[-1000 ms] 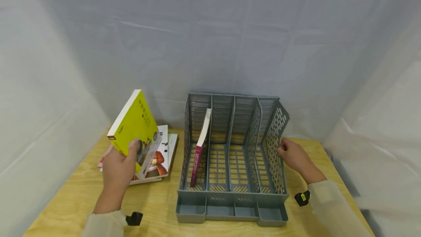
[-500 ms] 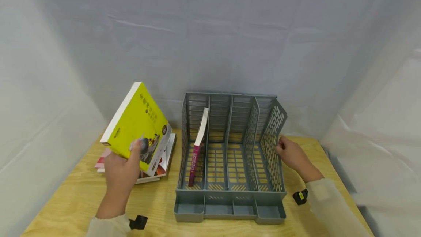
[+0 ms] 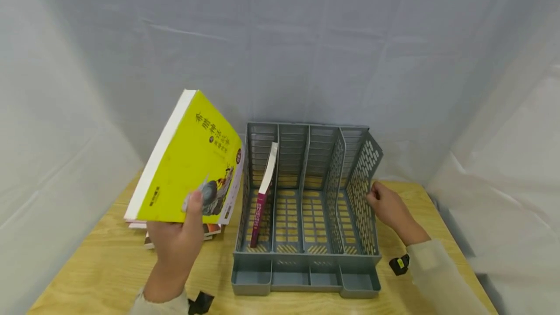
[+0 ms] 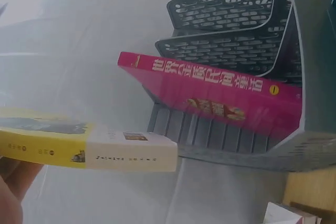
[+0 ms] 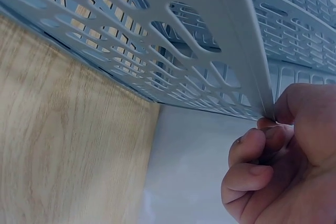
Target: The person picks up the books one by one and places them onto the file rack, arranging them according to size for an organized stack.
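My left hand (image 3: 177, 244) grips a thick yellow book (image 3: 188, 164) by its lower edge, thumb on the front cover. The book is raised and tilted, left of a grey file rack (image 3: 306, 256). In the left wrist view the book's yellow and white spine (image 4: 131, 156) faces the camera. A magenta book (image 3: 261, 213) leans upright in the rack's leftmost compartment; its cover (image 4: 220, 95) shows in the left wrist view. At the rack's right side wall, my right hand (image 3: 389, 208) pinches the wall's edge between thumb and forefinger, the other fingers curled.
Several books (image 3: 212, 230) lie stacked on the wooden table (image 3: 100, 256) at the left, mostly hidden behind the yellow book and left hand. Shallow trays (image 3: 290, 278) run along the rack's front. A pale sheet (image 3: 280, 52) hangs behind and at both sides.
My left hand has lifted the yellow book up and to the right, closer to the rack and the camera, covering more of the stack. The right hand stays at the rack wall.
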Motion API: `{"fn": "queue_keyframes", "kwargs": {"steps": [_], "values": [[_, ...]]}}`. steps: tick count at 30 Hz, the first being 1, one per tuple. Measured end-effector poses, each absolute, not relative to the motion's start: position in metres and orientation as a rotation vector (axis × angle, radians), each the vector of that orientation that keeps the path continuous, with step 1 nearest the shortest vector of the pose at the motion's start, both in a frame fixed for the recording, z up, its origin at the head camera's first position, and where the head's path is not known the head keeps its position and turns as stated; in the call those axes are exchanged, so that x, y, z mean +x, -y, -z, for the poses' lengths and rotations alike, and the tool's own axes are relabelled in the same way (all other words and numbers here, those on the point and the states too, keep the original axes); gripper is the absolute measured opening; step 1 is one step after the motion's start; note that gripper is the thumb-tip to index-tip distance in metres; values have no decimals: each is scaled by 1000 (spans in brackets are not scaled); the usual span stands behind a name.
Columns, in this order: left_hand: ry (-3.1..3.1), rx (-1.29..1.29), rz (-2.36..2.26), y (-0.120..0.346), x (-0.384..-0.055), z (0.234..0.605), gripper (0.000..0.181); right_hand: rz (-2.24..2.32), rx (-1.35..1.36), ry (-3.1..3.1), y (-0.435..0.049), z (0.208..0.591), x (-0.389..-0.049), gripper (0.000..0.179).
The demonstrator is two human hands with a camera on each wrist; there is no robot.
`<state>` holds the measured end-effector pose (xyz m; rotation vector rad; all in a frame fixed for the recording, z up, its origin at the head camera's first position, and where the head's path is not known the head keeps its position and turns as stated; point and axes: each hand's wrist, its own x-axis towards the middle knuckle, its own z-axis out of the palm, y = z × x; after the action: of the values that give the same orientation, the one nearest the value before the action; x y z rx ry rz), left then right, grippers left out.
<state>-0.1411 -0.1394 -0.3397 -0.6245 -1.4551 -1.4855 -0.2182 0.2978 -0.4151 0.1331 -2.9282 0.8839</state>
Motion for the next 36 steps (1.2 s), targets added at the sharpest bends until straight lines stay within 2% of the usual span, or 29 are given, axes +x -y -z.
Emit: {"fn": "queue_keyframes", "kwargs": {"steps": [11, 17, 20, 23, 25, 28, 33, 36], "values": [[1278, -730, 1459, 115, -146, 352, 47, -943, 145, 2902, -300, 413, -217, 26], [1506, -675, 1453, 103, -161, 375, 49, -939, 145, 2901, -300, 414, -216, 27], [1688, -559, 1346, 100, -166, 392, 41, -952, 142, 2905, -299, 417, -216, 27], [1817, -457, 1240, 97, -169, 401, 19, -959, 140, 2907, -298, 418, -216, 26], [1897, -418, 1213, 96, -171, 401, 12, -963, 152, 2914, -297, 417, -215, 27], [2029, -363, 1200, 95, -174, 400, 25, -973, 171, 2921, -296, 413, -215, 27], [2395, -296, 1189, 94, -178, 403, 33, -972, 167, 2933, -295, 413, -216, 28], [2663, -402, 1133, 96, -184, 409, 54, -965, 148, 2935, -296, 416, -217, 27]]}}
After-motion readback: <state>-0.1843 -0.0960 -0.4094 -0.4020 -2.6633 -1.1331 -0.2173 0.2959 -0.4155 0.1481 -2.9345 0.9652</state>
